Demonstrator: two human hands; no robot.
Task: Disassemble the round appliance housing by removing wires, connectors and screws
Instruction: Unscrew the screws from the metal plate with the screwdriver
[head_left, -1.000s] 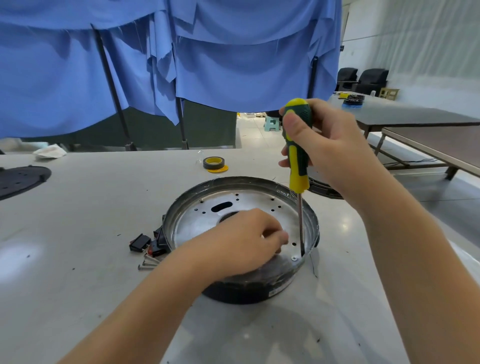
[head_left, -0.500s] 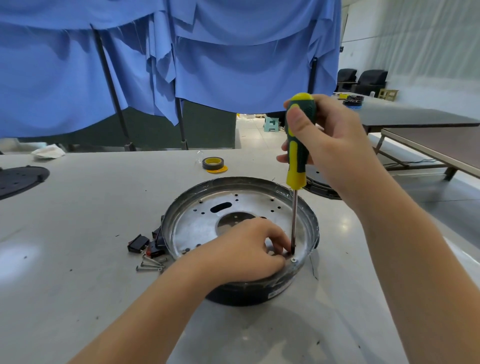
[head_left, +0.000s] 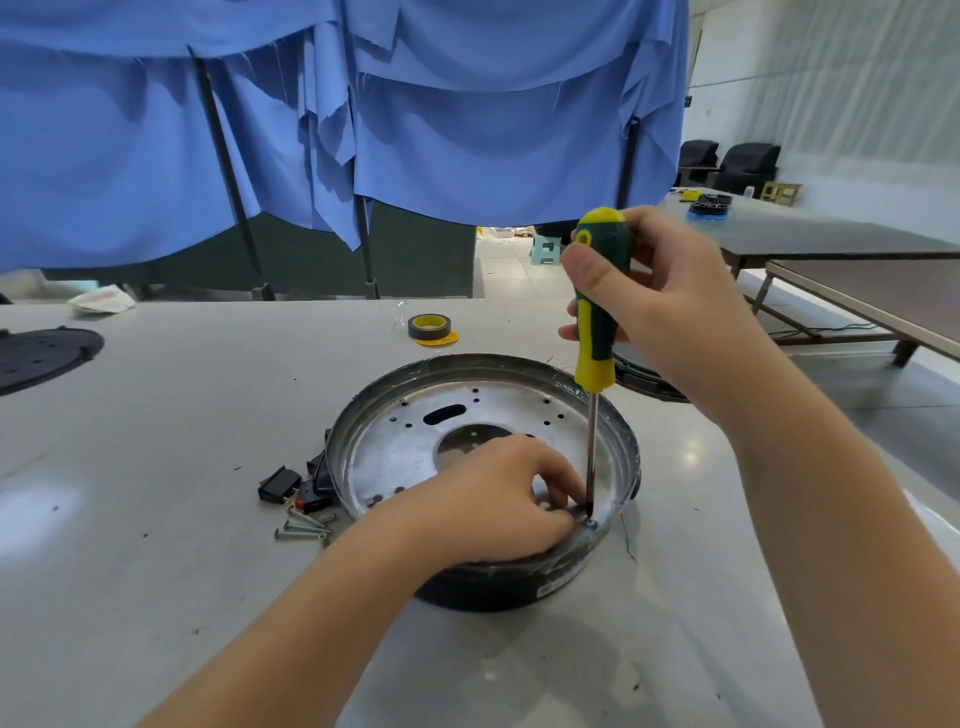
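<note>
The round appliance housing, a shallow silver pan with a dark rim, sits on the grey table in the middle of the view. My right hand grips a green and yellow screwdriver held upright. Its tip stands on a screw at the pan's near right edge. My left hand rests inside the pan, and its fingertips pinch the shaft low down beside the tip. Several loose screws and black switch parts lie left of the housing.
A roll of dark tape on a yellow disc lies behind the housing. A black perforated disc sits at the far left, and a white rag lies behind it. Blue cloth hangs behind the table. Other tables stand to the right.
The screwdriver tip came off the screw, then set back on it. My left fingers slid right across the pan and closed around the shaft near the tip.
</note>
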